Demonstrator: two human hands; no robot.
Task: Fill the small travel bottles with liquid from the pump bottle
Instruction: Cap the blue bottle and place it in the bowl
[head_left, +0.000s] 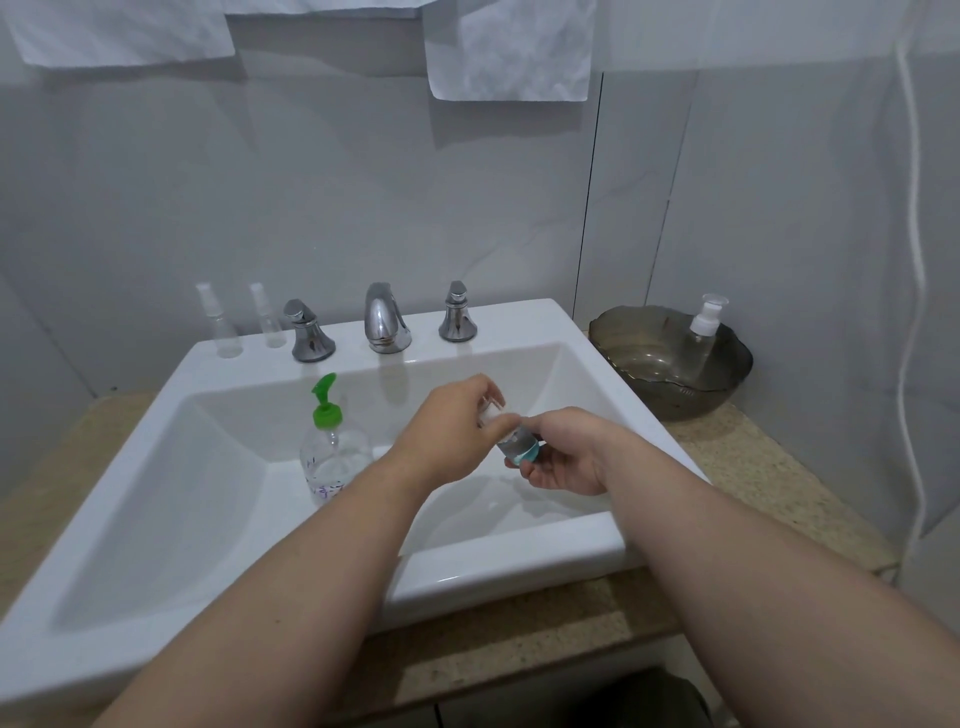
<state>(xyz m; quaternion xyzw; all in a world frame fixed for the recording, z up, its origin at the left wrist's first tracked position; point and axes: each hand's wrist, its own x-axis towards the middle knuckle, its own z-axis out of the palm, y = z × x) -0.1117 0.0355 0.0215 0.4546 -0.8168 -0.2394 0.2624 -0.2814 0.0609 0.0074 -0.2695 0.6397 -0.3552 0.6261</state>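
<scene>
Over the white sink (519, 566) my right hand (563, 454) grips a small clear travel bottle (517, 446) with blue liquid at its bottom, held tilted. My left hand (452, 431) pinches the bottle's white cap. The pump bottle (332, 452), clear with a green pump head, stands inside the basin to the left of my hands. Two empty clear spray bottles (221, 325) (267, 319) stand on the sink's back left ledge. Another clear bottle with a white pump (701, 332) leans in a dark bowl (644, 369) at the right.
A chrome faucet (384, 319) with two handles (306, 332) (457, 314) sits on the back ledge. The speckled beige countertop (753, 467) surrounds the sink. White cloths (509, 52) hang on the wall above. A white cord (919, 260) runs down the right side.
</scene>
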